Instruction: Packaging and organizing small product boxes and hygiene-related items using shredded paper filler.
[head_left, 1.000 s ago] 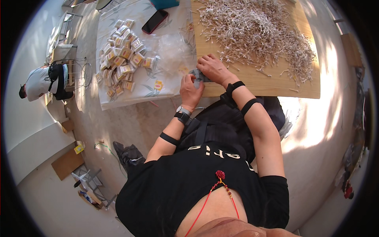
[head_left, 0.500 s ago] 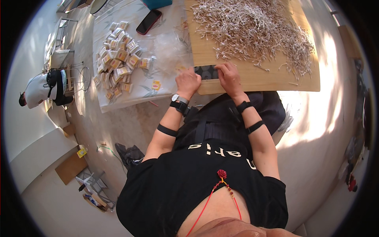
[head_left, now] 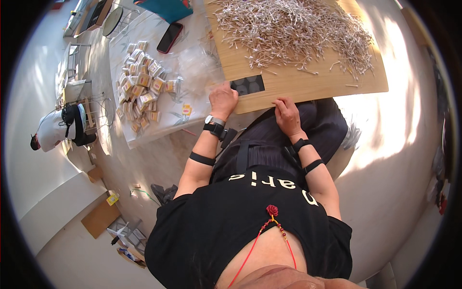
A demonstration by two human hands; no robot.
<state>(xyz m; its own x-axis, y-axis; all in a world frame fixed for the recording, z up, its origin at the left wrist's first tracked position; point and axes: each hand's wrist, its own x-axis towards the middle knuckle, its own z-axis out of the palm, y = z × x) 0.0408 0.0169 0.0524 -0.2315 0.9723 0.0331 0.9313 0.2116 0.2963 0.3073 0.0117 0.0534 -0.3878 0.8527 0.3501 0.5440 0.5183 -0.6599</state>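
My left hand [head_left: 223, 100] is closed, knuckles up, by the left edge of a wooden board [head_left: 308, 86]. Its fingertips lie beside a dark rectangle with a pattern of round shapes [head_left: 248, 85], set near that edge; what they hold, if anything, is hidden. At the board's near edge, my right hand [head_left: 288, 118] has its fingers curled together, and I cannot make out anything in them. Farther back on the board is a big loose heap of cotton swabs [head_left: 298, 36]. Left of my left hand lie clear plastic bags [head_left: 195, 65] and a small yellow packet [head_left: 186, 110].
A pile of packed cotton swabs [head_left: 142, 86] covers the left part of the cloth-covered table [head_left: 166, 125]. Behind it are a phone [head_left: 170, 37] and a teal bag [head_left: 168, 8]. At the far left, a person in a white top [head_left: 53, 127] bends over.
My right hand has come off the dark rectangle and moved nearer to me, to the board's near edge. My left hand stays by the board's left edge. The whole view has turned slightly.
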